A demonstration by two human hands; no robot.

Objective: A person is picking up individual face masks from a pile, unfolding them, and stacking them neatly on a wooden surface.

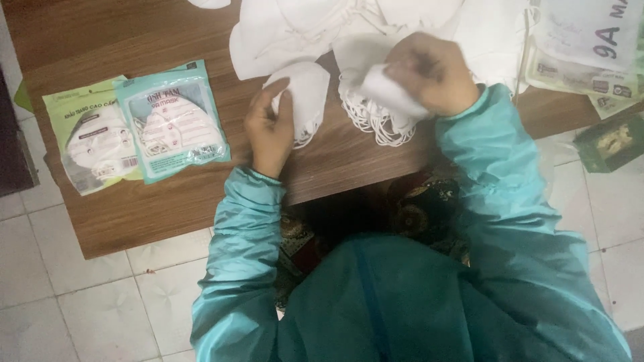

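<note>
On the low wood-grain table (134, 221) over a white tiled floor, the left hand (268, 127) pinches a folded white face mask (305, 94) lying just right of it, while the right hand (429, 74), nearer the loose mask pile (322, 27), is clenched on another white mask (386, 90)
</note>
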